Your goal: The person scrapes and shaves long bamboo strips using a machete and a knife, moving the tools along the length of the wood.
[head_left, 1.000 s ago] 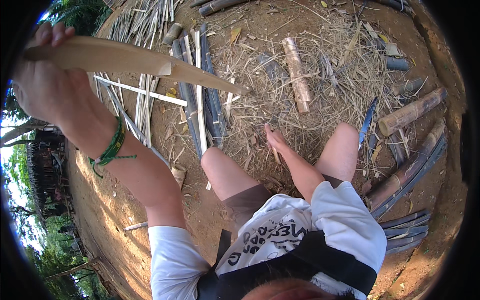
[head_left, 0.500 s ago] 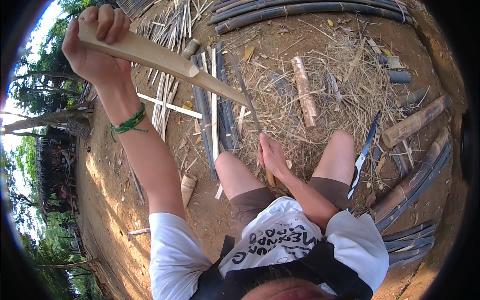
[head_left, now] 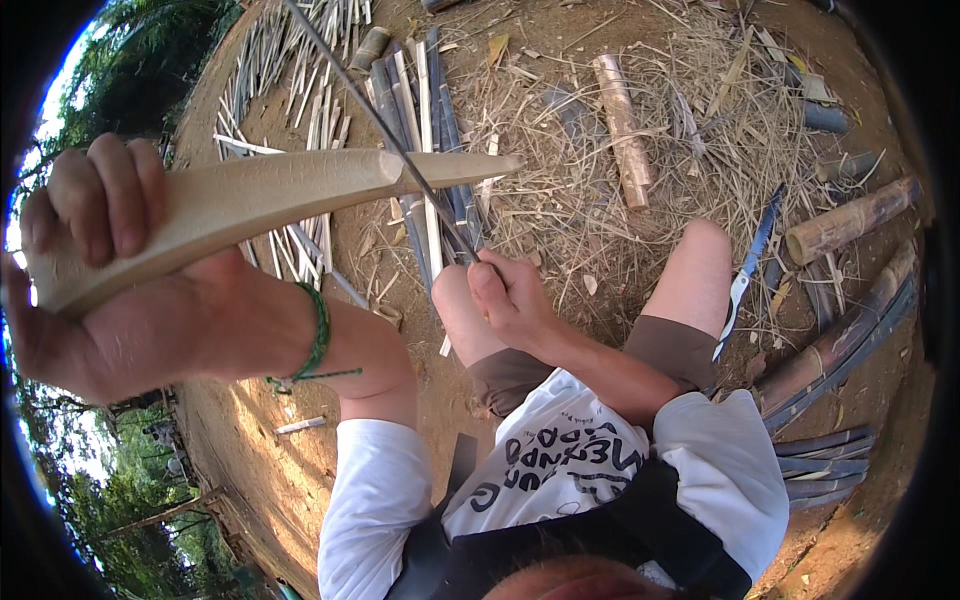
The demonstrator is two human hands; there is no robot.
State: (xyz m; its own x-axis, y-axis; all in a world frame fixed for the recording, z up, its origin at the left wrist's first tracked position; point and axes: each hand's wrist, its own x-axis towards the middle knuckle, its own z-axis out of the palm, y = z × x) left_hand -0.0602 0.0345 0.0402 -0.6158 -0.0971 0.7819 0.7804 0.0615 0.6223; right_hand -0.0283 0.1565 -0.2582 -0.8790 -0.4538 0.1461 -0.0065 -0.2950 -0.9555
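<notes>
My left hand [head_left: 130, 270], with a green braided band on its wrist, is closed around the thick end of a pale carved wooden piece [head_left: 270, 195]. The piece lies nearly level and tapers to a point on the right, with a step cut partway along. In front of my lap, my right hand [head_left: 510, 305] grips a long knife [head_left: 370, 110]; the handle is mostly hidden in the fist. Its narrow dark blade slants up to the left and crosses the wood near the step. Whether blade and wood touch, I cannot tell.
A short bamboo section [head_left: 622, 130] lies among dry shavings [head_left: 560, 220] ahead. Beyond my right knee rests a saw [head_left: 755, 255] with a blue blade. Bamboo pieces [head_left: 850, 225] lie at the right, dark bamboo strips [head_left: 825, 465] lower down, pale strips [head_left: 320, 130] at the upper left.
My left hand has come down and closer, turning the wooden piece from a downward slant to nearly level. The knife now leans farther left, across the wood; my right hand has shifted slightly left.
</notes>
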